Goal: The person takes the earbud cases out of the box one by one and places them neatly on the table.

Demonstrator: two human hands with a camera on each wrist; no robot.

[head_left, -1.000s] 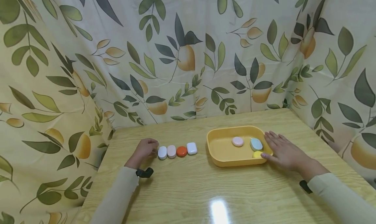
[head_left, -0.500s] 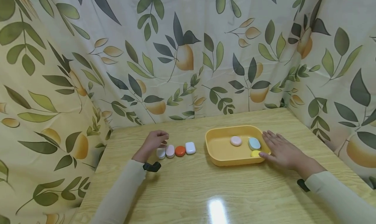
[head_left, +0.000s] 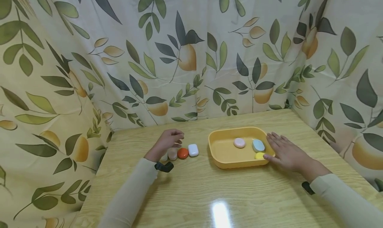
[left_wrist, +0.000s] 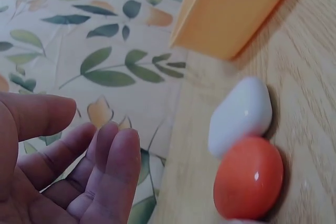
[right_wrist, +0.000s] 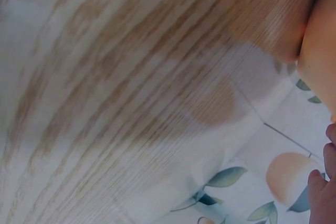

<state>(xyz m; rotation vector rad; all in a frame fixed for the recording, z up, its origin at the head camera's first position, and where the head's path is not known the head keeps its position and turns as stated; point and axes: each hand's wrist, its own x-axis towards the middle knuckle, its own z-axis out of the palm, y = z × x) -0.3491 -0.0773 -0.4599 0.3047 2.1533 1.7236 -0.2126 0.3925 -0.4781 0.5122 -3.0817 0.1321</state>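
Note:
My left hand [head_left: 166, 143] hovers over the left part of a row of small glossy pieces, fingers loosely bent and holding nothing. In the left wrist view its thumb and fingertips are apart. The row has a white rounded-square piece [head_left: 193, 150], a round orange-red piece [head_left: 183, 153], a pale pink piece [head_left: 172, 154] and a whitish one [head_left: 164, 158], the last two partly hidden by the hand. My right hand [head_left: 288, 155] rests at the right end of a yellow tray [head_left: 222, 150], fingers straight, thumb over the rim.
Inside the tray lie a pink round piece [head_left: 239, 143], a light blue piece [head_left: 258, 145] and a yellow piece [head_left: 259, 155], partly behind the thumb. A leaf-patterned curtain [head_left: 131, 98] hangs behind and at both sides of the wooden table [head_left: 191, 191].
My left hand has moved right and up from the row's left end to above it, now covering the left pieces. My right hand keeps its place at the tray.

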